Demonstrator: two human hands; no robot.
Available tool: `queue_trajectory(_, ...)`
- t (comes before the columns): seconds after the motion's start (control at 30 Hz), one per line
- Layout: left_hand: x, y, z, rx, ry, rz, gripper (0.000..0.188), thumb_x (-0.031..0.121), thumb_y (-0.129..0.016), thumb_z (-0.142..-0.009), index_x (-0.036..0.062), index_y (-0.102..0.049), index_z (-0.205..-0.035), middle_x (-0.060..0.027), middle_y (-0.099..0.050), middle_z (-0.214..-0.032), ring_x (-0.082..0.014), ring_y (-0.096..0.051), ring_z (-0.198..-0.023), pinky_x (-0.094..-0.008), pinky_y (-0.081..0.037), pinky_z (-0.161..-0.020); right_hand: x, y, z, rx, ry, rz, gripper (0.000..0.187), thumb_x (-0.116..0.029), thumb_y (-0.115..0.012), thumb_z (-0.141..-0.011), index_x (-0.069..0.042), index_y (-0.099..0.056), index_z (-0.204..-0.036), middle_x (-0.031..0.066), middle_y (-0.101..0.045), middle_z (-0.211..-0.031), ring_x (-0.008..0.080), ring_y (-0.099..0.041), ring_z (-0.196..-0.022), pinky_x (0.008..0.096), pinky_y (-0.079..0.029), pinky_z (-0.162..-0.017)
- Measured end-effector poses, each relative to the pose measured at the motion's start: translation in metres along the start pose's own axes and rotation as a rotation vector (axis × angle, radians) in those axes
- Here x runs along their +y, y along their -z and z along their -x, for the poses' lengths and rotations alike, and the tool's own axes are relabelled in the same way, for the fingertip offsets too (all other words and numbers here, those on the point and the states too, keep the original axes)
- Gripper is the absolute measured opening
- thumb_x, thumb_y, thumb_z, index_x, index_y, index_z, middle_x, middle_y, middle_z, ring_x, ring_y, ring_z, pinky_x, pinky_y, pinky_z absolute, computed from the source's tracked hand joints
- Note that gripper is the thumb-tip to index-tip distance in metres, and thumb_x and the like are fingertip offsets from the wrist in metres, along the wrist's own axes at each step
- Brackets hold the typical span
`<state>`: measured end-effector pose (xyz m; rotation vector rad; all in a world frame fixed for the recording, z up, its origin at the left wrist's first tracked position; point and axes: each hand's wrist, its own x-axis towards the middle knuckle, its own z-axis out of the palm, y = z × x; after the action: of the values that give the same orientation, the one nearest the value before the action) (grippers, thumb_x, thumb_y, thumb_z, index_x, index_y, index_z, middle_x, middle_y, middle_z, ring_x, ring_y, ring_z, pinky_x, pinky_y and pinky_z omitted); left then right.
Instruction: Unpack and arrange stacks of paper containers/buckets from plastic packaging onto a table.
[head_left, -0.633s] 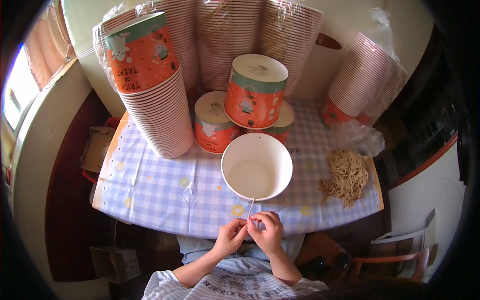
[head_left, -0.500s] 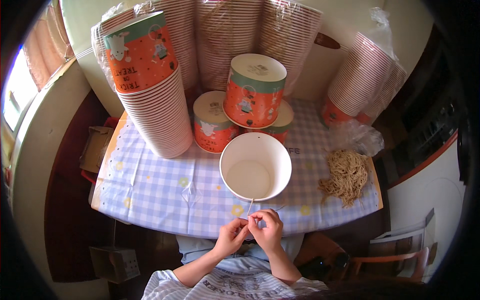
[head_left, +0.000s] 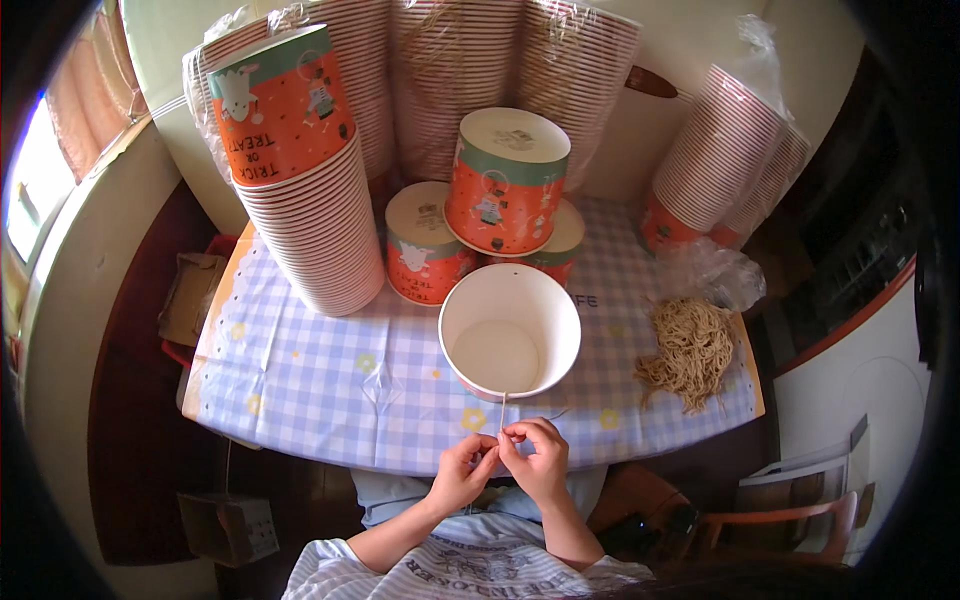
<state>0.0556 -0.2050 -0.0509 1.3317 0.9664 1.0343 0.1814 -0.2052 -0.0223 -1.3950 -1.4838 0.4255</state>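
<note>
A paper bucket [head_left: 510, 340], white inside, stands mouth up near the table's front edge. From its near rim a short beige string [head_left: 503, 410] runs down to my fingers. My left hand [head_left: 465, 472] and my right hand [head_left: 535, 458] meet just in front of the table, fingertips pinched together on the string. A thin loose end sticks out to the right, above my right hand. The exact grip between the fingertips is too small to make out. A small hole shows at the bucket's far rim.
Behind the bucket, orange and green buckets [head_left: 508, 185] are piled upside down. A tall nested stack [head_left: 310, 230] stands left, with plastic-wrapped stacks [head_left: 455, 90] at the back and more wrapped ones [head_left: 720, 150] at right. A heap of beige strings [head_left: 690, 350] lies on the checked tablecloth [head_left: 320, 390].
The string between the rim and my fingers is now straighter and more upright. My hands have barely moved and stay pinched together.
</note>
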Motion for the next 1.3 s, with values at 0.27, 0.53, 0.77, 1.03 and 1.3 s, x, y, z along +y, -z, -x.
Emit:
queue_trajectory(0.27, -0.006, -0.001, 0.0, 0.002, -0.07, -0.025, 0.01, 0.006, -0.056, -0.081, -0.0006, -0.056, -0.088, -0.0049, -0.059, -0.072, -0.0073, -0.049, -0.062, -0.0227, -0.041, -0.056, 0.0, -0.006, 0.001, 0.035, -0.017, -0.024, 0.008, -0.003, -0.064, -0.066, -0.003, -0.057, -0.07, 0.0061, -0.058, -0.068, 0.0164, -0.055, -0.058, 0.027, -0.045, -0.055)
queue_trajectory(0.53, -0.012, -0.006, 0.007, -0.081, -0.02, -0.038, 0.009, 0.007, -0.057, -0.082, -0.0008, -0.055, -0.085, -0.0059, -0.057, -0.07, -0.0069, -0.048, -0.059, -0.0224, -0.041, -0.052, -0.001, -0.012, -0.014, 0.123, -0.01, -0.048, 0.008, 0.0, -0.063, -0.068, 0.0, -0.055, -0.069, 0.0066, -0.057, -0.068, 0.013, -0.053, -0.056, 0.0248, -0.044, -0.053)
queue_trajectory(0.77, -0.009, -0.012, 0.014, -0.112, -0.005, -0.059, 0.011, 0.009, -0.057, -0.083, -0.0017, -0.056, -0.085, -0.0047, -0.056, -0.067, -0.005, -0.046, -0.056, -0.0215, -0.04, -0.05, 0.001, -0.016, -0.024, 0.18, -0.002, -0.041, 0.008, -0.007, -0.066, -0.066, -0.007, -0.058, -0.069, 0.0019, -0.057, -0.064, 0.0159, -0.052, -0.054, 0.0283, -0.041, -0.055)
queue_trajectory(1.03, -0.005, -0.014, 0.022, -0.156, 0.079, -0.111, 0.011, 0.008, -0.057, -0.082, -0.0014, -0.053, -0.079, -0.0025, -0.054, -0.062, -0.0038, -0.046, -0.055, -0.0205, -0.04, -0.048, -0.002, -0.02, -0.031, 0.295, 0.058, 0.085, 0.01, -0.005, -0.067, -0.065, -0.008, -0.057, -0.067, 0.0011, -0.052, -0.058, 0.0167, -0.05, -0.052, 0.0304, -0.038, -0.052)
queue_trajectory(1.3, -0.006, -0.017, 0.023, -0.153, -0.049, -0.212, 0.009, 0.006, -0.057, -0.081, -0.0023, -0.056, -0.084, -0.0041, -0.057, -0.064, -0.0046, -0.048, -0.058, -0.0217, -0.042, -0.051, -0.002, -0.02, -0.03, 0.309, 0.015, 0.06, 0.011, -0.008, -0.068, -0.068, -0.007, -0.056, -0.066, 0.0015, -0.05, -0.058, 0.018, -0.049, -0.051, 0.0307, -0.038, -0.051)
